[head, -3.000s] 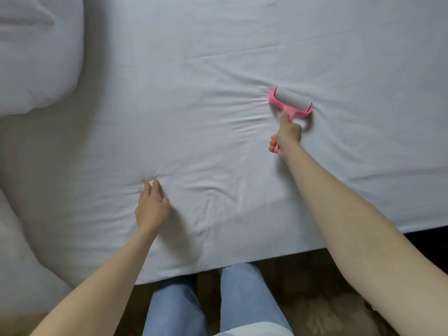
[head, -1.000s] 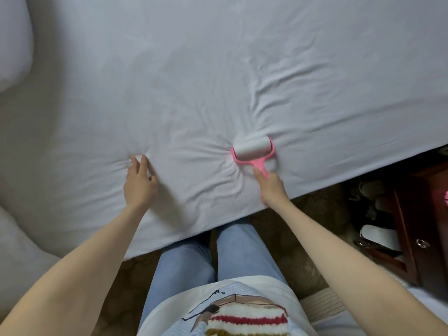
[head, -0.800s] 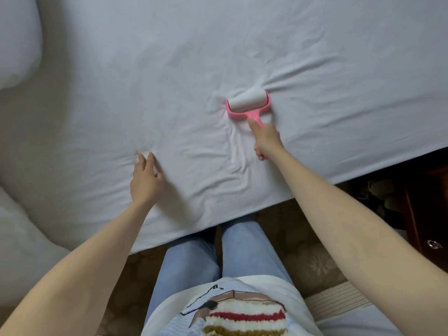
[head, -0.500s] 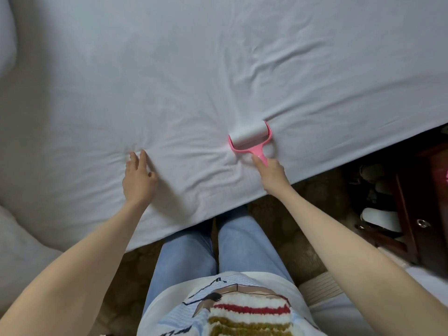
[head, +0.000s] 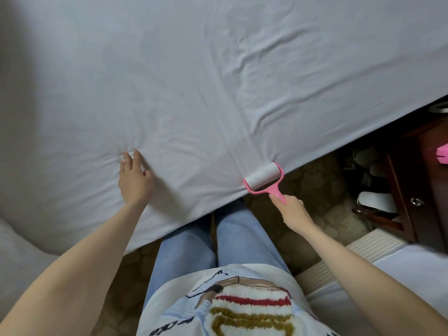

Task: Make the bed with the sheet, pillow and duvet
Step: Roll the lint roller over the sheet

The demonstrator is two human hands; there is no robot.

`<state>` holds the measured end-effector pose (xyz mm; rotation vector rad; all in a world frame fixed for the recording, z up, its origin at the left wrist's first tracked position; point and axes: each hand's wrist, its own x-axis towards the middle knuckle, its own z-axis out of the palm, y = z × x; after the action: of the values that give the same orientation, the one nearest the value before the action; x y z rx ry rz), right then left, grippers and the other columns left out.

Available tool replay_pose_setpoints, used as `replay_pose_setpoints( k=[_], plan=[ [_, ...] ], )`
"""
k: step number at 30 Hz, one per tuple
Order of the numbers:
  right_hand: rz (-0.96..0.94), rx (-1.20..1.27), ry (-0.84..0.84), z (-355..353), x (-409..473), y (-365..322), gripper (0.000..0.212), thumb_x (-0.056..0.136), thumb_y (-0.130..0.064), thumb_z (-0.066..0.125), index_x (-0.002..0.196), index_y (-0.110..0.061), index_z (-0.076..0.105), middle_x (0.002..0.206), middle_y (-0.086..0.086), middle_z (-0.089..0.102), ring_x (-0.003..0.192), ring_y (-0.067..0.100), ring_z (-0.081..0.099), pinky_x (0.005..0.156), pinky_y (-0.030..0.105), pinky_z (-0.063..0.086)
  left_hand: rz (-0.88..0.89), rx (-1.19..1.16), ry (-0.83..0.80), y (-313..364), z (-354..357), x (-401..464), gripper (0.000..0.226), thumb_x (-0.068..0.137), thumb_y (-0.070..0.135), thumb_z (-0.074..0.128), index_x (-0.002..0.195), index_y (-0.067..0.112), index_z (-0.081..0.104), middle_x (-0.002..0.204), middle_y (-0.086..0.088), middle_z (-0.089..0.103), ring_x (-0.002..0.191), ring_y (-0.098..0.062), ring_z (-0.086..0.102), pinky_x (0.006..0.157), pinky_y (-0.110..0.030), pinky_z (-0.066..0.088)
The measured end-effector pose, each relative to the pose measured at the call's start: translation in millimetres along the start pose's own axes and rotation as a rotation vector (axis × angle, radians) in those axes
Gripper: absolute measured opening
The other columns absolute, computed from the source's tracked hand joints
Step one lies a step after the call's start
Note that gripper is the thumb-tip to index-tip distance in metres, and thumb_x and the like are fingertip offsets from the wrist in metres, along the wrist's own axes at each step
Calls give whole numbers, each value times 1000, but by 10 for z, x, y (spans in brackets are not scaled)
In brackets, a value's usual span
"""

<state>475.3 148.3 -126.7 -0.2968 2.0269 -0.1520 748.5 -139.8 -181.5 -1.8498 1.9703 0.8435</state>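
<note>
No readable text, brand, number or sign anywhere. Only dark lettering along the bottom hem of the shirt [head: 225, 299], beside its stitched picture, cut off at the frame edge and too partial to make out.

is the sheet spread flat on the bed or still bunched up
Spread out but not fully smooth: the sheet covers the mattress to its near edge, with creases fanning from the lint roller and around the left hand.
</note>
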Motion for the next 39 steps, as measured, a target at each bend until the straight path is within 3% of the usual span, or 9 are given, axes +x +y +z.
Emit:
replay_pose_setpoints(
  k=[5, 9, 13, 19, 24, 31, 37, 39],
  plan=[
    [24, -143, -34, -32, -37, 86, 38, 93, -47, 32, 65, -24, 45, 63, -4, 47, 59, 11, 45, 57, 32, 38, 39, -4, 26, -57, 14, -18, 62, 93, 9, 39, 152, 19, 22, 161, -6, 11, 145, -31, 14, 114, -45, 25],
    [-22, -56, 45, 13, -6, -217, 48, 95, -50, 35, 62, -16, 44, 60, 1, 45, 57, 14, 44, 57, 34, 36, 45, -10, 33, -74, 38, -19, 62, 93, 8, 39, 152, 18, 22, 161, -7, 11, 145, -31, 13, 116, -44, 21],
    [-157, 25, 34, -1, 272, -965, 50, 96, -50, 36, 67, -10, 46, 62, 4, 42, 57, 15, 40, 54, 31, 30, 55, -17, 11, -85, 20, -17, 61, 94, 9, 39, 152, 18, 23, 161, -8, 10, 146, -31, 12, 116, -43, 20],
    [-248, 68, 88, -58, 845, -2378, 49, 87, -63, 45, 70, -17, 49, 69, 5, 51, 60, 27, 51, 53, 30, 41, 74, 32, -48, -173, -70, -52, 59, 96, 13, 41, 152, 20, 23, 161, -5, 13, 146, -29, 14, 114, -45, 24],
    [-346, 152, 162, 36, 854, -2846, 51, 86, -65, 43, 66, -18, 47, 67, 2, 50, 63, 28, 53, 56, 35, 43, 34, 35, -50, -276, -33, -179, 58, 97, 15, 40, 152, 21, 23, 161, -1, 11, 148, -26, 9, 114, -46, 25],
    [-303, 29, 47, 572, 678, -2539, 49, 88, -65, 40, 67, -20, 44, 72, 4, 51, 67, 28, 50, 59, 32, 38, 23, 30, -47, -383, 20, -264, 58, 97, 16, 41, 152, 21, 22, 162, -1, 7, 148, -26, 7, 113, -48, 26],
    [-272, -49, -3, 581, 222, -1388, 62, 94, -60, 34, 77, -4, 54, 66, 7, 50, 63, 21, 48, 59, 34, 35, 34, 22, -39, -412, 48, -282, 58, 97, 16, 41, 152, 21, 22, 162, -1, 5, 147, -27, 6, 114, -46, 22],
    [-237, -54, -24, 539, 60, -962, 58, 95, -57, 33, 73, -7, 52, 64, 6, 49, 64, 22, 48, 58, 33, 34, 37, 21, -28, -413, 73, -298, 60, 96, 15, 42, 152, 20, 21, 162, -1, 5, 148, -28, 5, 114, -46, 20]
  ],
)
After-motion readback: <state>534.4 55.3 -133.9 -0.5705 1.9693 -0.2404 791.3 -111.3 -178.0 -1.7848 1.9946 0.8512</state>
